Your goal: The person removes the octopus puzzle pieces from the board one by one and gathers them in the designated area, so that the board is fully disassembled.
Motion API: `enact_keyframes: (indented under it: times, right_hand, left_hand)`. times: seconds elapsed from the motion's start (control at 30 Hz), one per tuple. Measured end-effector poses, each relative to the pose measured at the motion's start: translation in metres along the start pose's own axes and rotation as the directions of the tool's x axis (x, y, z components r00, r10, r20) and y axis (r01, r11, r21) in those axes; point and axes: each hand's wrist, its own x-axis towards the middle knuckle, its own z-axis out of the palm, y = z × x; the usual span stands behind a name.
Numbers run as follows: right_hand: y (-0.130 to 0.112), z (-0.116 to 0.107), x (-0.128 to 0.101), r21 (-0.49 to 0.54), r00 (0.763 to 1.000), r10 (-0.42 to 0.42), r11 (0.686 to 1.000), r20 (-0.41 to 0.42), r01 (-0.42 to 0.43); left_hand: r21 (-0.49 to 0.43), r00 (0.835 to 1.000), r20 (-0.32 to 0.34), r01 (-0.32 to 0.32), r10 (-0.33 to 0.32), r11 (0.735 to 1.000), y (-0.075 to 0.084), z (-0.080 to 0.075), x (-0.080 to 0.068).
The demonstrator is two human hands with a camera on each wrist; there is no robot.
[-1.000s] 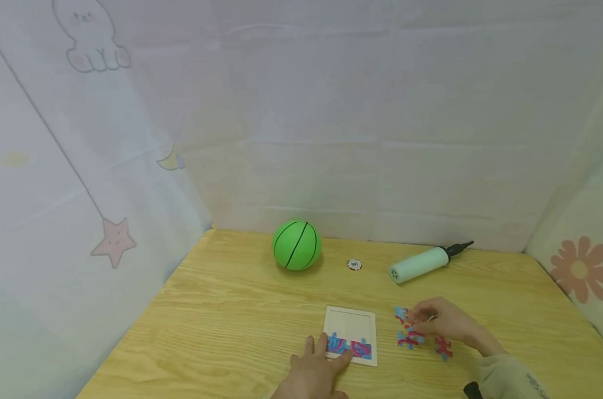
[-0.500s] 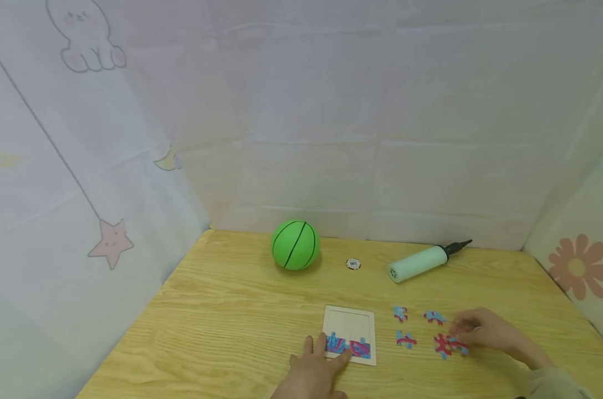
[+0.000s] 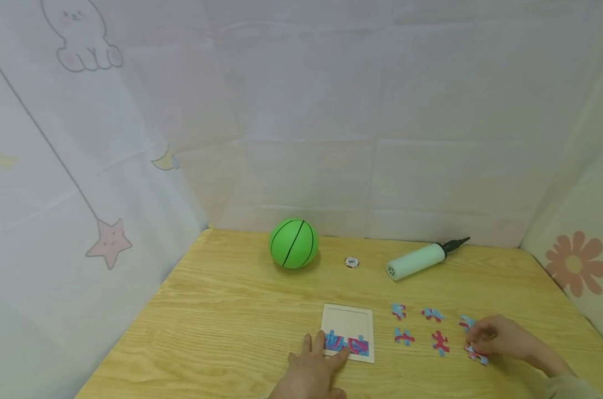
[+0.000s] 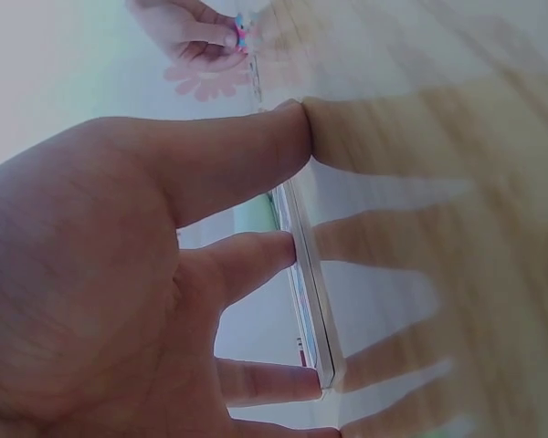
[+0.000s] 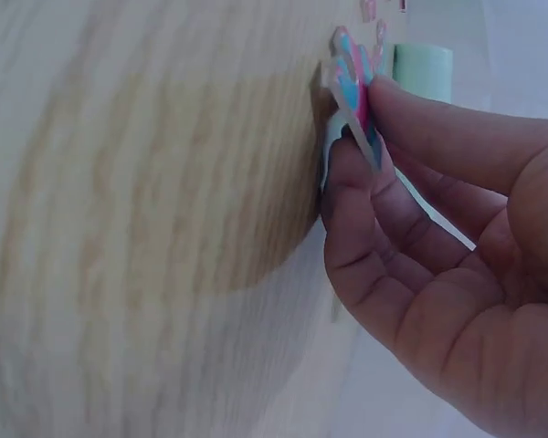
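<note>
The person's left hand [image 3: 311, 371] lies flat on the wooden table [image 3: 221, 321], fingers straight, their tips pressing against the near-left edge of a small white puzzle tray [image 3: 347, 321]. The left wrist view shows the fingertips [image 4: 288, 251] butted against the tray's thin side, holding nothing. A strip of pink and blue pieces fills the tray's near row [image 3: 348, 346]; the part behind it is bare.

The right hand [image 3: 496, 337] is well to the right of the tray, low over the table, fingers curled. It pinches a pink and blue puzzle piece [image 5: 352, 78] between thumb and fingertips, as the right wrist view shows plainly, with the piece held at the table surface. Another piece [image 3: 477, 356] lies just beside that hand on its near side.

Between hand and tray lie 4 loose pieces, apart from one another: 2 farther back [image 3: 398, 311] [image 3: 433, 315] and 2 nearer [image 3: 403, 336] [image 3: 439, 342].

Along the back of the table are a green ball [image 3: 294, 243], a small round chip [image 3: 351, 262] and a pale green hand pump [image 3: 421, 259] lying on its side.
</note>
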Motion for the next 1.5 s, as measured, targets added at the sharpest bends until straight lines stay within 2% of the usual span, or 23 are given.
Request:
enact_keyframes:
  times: [0.23, 0.4, 0.63, 0.8, 0.93, 1.1, 1.3, 1.37, 1.5]
  right_hand:
    - [0.0, 0.001, -0.002, -0.176, 0.998, 0.019, 0.984, -0.06, -0.029]
    - [0.0, 0.004, -0.002, -0.24, 0.992, 0.075, 0.966, -0.097, -0.097]
    - [0.006, 0.006, -0.002, -0.25, 0.992, 0.05, 0.965, -0.115, -0.078]
    - [0.004, 0.004, -0.002, -0.21, 0.987, 0.085, 0.971, -0.138, -0.113]
    - [-0.012, 0.0, 0.005, -0.143, 0.975, 0.113, 0.979, -0.192, -0.142]
    - [-0.046, 0.001, 0.028, -0.081, 0.971, 0.126, 0.986, -0.204, -0.145]
    - [-0.083, 0.013, 0.056, -0.067, 0.977, 0.06, 0.995, -0.206, -0.076]
    - [-0.092, 0.019, 0.064, -0.067, 0.979, 0.024, 0.997, -0.204, -0.038]
    - [-0.106, 0.033, 0.08, -0.029, 0.982, 0.003, 1.0, -0.19, -0.008]
  left_hand:
    - [0.001, 1.0, 0.001, 0.008, -0.008, 1.0, 0.001, 0.0, -0.001]
    - [-0.027, 1.0, 0.01, 0.012, -0.012, 1.0, 0.001, 0.0, -0.001]
    - [-0.041, 1.0, 0.012, 0.015, -0.015, 0.999, 0.002, 0.0, -0.001]
    - [-0.028, 0.999, 0.037, 0.034, -0.033, 0.999, 0.002, 0.0, 0.0]
    - [-0.026, 0.998, 0.045, 0.04, -0.039, 0.999, 0.002, 0.001, 0.001]
    - [-0.016, 0.999, 0.029, 0.038, -0.038, 0.999, 0.001, 0.001, 0.0]
    - [-0.005, 0.999, 0.022, 0.031, -0.031, 1.0, 0.002, 0.0, -0.001]
    - [-0.002, 0.999, 0.022, 0.029, -0.028, 1.0, 0.002, 0.0, -0.002]
    - [0.012, 0.999, 0.027, 0.033, -0.033, 0.999, 0.002, 0.0, -0.002]
